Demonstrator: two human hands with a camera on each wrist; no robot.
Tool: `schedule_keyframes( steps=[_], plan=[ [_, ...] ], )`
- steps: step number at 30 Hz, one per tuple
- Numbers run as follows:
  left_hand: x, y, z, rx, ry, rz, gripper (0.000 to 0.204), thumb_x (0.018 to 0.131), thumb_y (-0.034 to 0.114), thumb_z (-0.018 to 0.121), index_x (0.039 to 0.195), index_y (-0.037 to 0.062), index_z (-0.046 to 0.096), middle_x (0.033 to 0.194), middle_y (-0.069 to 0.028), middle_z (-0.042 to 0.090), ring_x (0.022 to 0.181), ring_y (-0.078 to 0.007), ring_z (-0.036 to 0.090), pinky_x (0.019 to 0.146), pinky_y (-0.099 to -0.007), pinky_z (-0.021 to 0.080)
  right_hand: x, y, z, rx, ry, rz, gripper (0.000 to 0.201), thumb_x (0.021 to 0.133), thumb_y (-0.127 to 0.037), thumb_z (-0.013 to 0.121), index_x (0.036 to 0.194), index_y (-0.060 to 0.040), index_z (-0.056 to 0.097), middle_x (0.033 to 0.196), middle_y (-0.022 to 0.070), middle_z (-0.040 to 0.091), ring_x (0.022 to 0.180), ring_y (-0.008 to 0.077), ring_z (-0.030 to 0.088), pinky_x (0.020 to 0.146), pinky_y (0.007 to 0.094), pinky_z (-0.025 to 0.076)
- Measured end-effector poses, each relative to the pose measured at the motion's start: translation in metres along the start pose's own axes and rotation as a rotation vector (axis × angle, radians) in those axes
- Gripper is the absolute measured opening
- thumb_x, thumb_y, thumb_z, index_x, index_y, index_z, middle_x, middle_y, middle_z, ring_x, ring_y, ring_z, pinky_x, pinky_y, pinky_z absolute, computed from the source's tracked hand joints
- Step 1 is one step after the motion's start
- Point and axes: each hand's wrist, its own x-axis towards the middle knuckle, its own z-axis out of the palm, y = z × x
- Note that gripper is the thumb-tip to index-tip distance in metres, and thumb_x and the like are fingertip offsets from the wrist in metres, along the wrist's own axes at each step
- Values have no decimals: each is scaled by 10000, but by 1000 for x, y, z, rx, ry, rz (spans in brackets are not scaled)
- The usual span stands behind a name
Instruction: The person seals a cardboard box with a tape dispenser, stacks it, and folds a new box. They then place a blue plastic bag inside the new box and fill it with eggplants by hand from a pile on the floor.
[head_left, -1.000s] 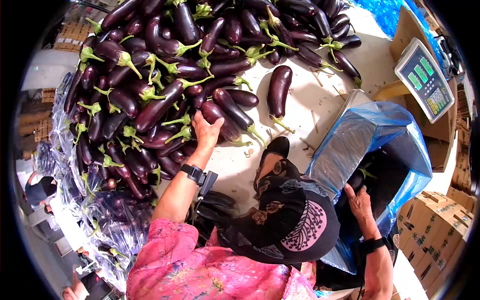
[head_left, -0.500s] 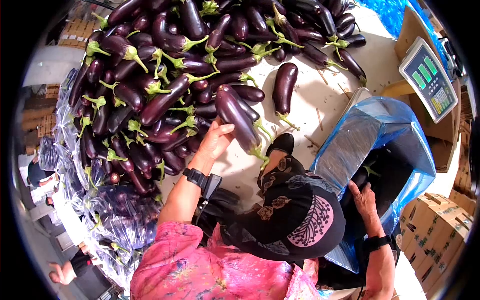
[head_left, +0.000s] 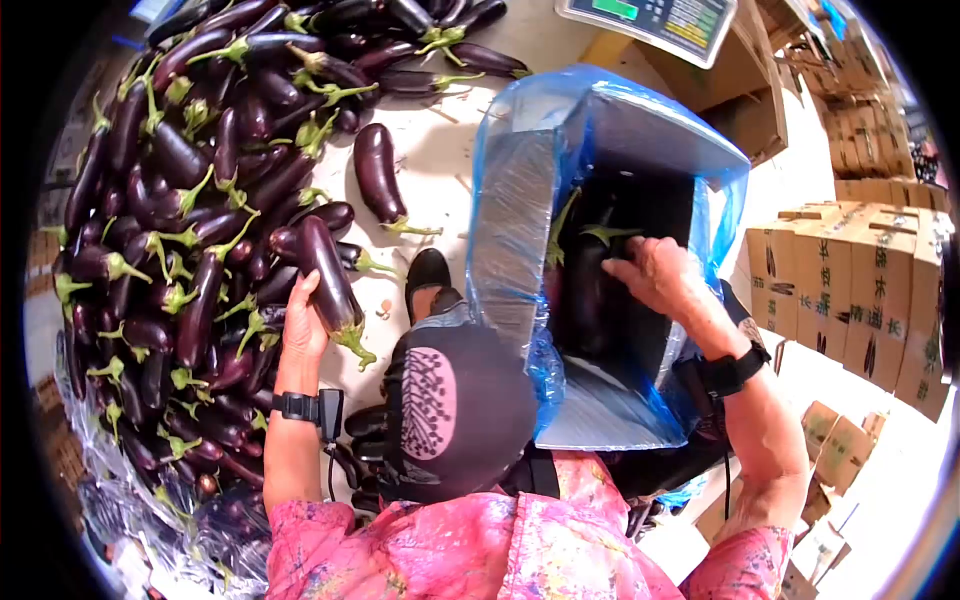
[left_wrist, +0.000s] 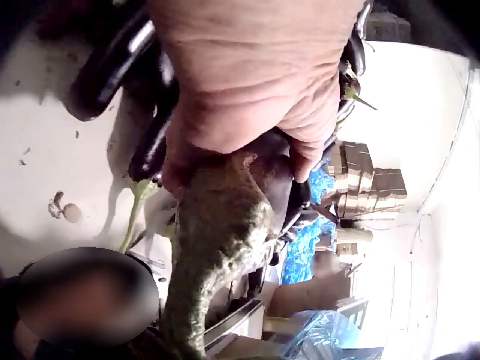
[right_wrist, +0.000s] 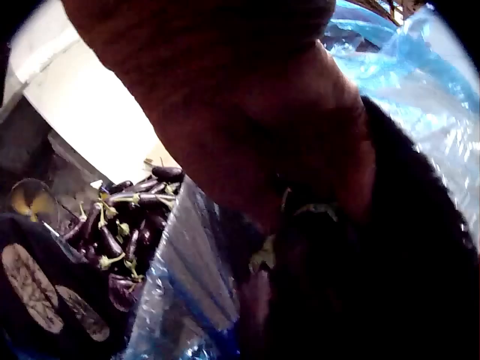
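A dark purple eggplant [head_left: 328, 270], its green stem pointing down toward the person, is in the grip of my left hand [head_left: 303, 325] beside the heap. In the left wrist view, thumb and fingers hold its sides just behind the calyx [left_wrist: 225, 210]. My right hand [head_left: 665, 280] reaches into a box lined with blue plastic film [head_left: 510, 210]. Its bent fingers hold the stem end of an eggplant [head_left: 590, 290] lying inside; the right wrist view is very dark there. Another eggplant's green stem [head_left: 562, 225] shows beside it.
A large heap of eggplants [head_left: 200, 230] covers the left of the white table [head_left: 430, 150]. One single eggplant [head_left: 377, 175] lies apart from it. Behind the lined box stands a digital scale display [head_left: 660, 25]. Stacked cartons [head_left: 840, 290] are at the right. A person's capped head [head_left: 460, 410] is between the arms.
My left hand has picked an eggplant off the heap and lifted it. The right hand has stayed inside the box, its fingers now bent at an eggplant's stem end. The head view has swung right.
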Motion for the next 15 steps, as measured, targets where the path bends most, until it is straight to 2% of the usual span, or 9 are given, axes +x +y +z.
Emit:
schedule_keyframes(
  steps=[1,2,6,7,9,11,12,13,15],
  plan=[
    [-7,9,18,47,-22,7,419,930,210,654,1310,62,555,1131,-64,647,1008,-195,644,926,-348,534,1,4,-7,8,37,-22,468,921,-418,672,990,44,689,845,303,667,863,478,658,720,495,539],
    [-3,15,23,45,-85,0,465,941,194,626,1370,57,509,1179,-67,628,1054,-188,629,952,-347,522,-1,3,-21,86,79,-61,429,911,-389,677,873,38,672,794,318,653,822,478,667,698,528,542],
    [0,45,78,220,-109,104,465,935,194,641,1360,62,507,1158,-64,635,1015,-180,644,901,-340,547,-12,10,-58,259,197,-107,409,947,-362,636,1085,19,697,974,233,720,935,379,702,809,439,550],
    [2,49,90,282,-113,135,467,931,197,650,1355,64,508,1152,-64,636,1004,-177,646,887,-337,552,-16,8,-63,355,240,-12,410,945,-353,644,1112,18,691,1021,216,725,947,361,706,810,421,551],
    [7,45,100,446,-43,173,478,893,210,702,1307,48,525,1126,-55,626,995,-160,623,873,-328,546,-23,12,-65,393,276,-90,422,953,-348,645,1153,23,674,934,190,733,863,296,715,758,381,548],
    [19,27,85,604,19,241,485,867,210,716,1284,46,530,1125,-61,617,970,-172,622,867,-328,545,-37,1,-69,564,208,-52,443,960,-346,641,1198,28,648,846,164,705,784,222,687,710,340,531],
    [28,13,63,607,7,175,576,840,209,741,1330,28,497,1167,-85,614,1032,-194,608,919,-346,514,-42,-1,-71,572,178,-68,471,966,-355,639,1228,37,623,804,139,678,752,167,649,688,317,515],
    [33,2,45,607,-5,107,669,813,209,766,1376,10,464,1208,-108,610,1093,-216,593,972,-364,483,-45,-2,-72,547,171,-81,465,968,-346,638,1229,39,621,809,135,682,742,176,648,678,321,511],
    [11,-18,45,625,110,3,648,792,203,768,1342,16,481,1177,-99,610,1066,-210,588,953,-365,484,-53,-9,-72,590,155,-93,454,972,-324,638,1245,38,619,816,113,684,726,153,636,645,301,497]
  ],
)
